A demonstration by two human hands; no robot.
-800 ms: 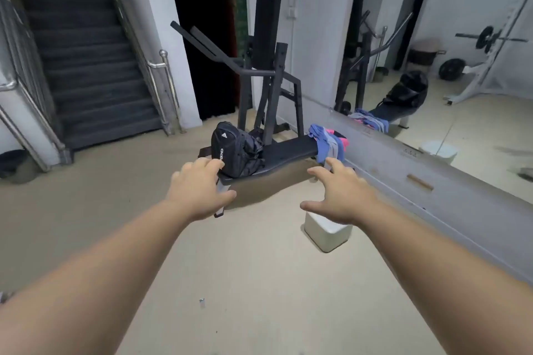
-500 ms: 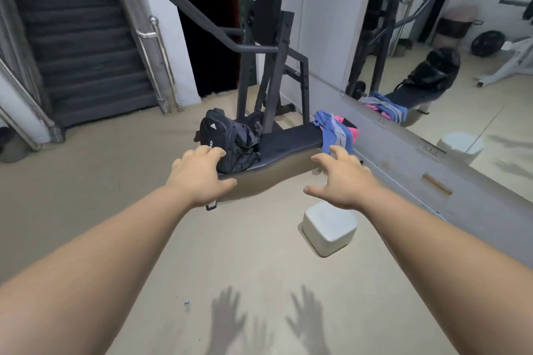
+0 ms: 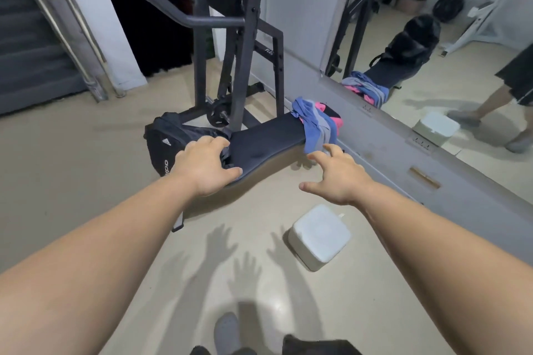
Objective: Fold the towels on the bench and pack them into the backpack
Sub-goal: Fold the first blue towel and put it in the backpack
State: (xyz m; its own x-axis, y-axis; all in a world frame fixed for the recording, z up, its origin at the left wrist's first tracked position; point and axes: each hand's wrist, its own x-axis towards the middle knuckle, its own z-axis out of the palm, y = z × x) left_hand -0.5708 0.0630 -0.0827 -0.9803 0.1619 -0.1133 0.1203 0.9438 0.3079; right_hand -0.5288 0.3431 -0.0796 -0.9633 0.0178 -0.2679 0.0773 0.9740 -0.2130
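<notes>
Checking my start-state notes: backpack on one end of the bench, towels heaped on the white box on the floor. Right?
Not quite. The towels are heaped on the other end of the bench, draping over its edge, not on the white box. The backpack does sit on one end of the bench. The head view shows this.
</notes>
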